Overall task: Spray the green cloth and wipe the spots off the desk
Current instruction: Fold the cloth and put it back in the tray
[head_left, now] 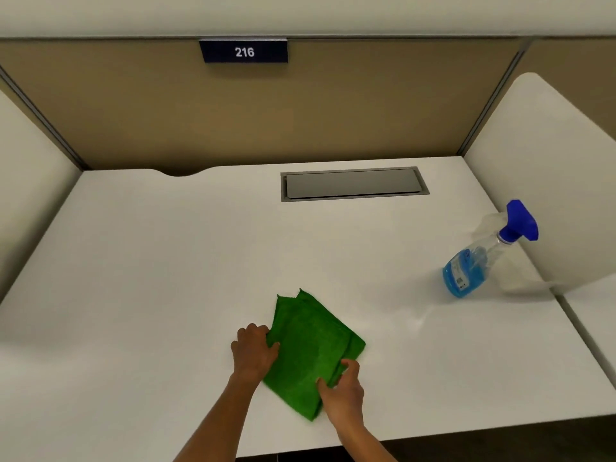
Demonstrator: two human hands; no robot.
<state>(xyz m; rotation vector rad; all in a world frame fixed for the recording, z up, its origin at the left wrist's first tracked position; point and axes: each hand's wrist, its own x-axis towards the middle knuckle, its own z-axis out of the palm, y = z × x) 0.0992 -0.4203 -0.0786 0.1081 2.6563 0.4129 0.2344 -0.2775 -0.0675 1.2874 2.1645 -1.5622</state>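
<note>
Here, the green cloth (311, 353), folded into a flat multi-layered pad, lies on the white desk (166, 261) near its front edge, at about 6 o'clock of the desktop. The left hand (255, 351) rests at the cloth's 9 o'clock edge, fingers curled with the thumb lying on the fabric; the right hand (343, 388) pinches the layers at its 4 o'clock corner, thumb and fingertips closed on the folds. The spray bottle (480, 258), clear with blue liquid and a blue trigger head, stands untouched toward 3 o'clock, well apart from both hands. The cloth appears light, soft and limp; it is best gripped by stacked edges or corners, since single layers would unfold. No spots are discernible on the desk.
</note>
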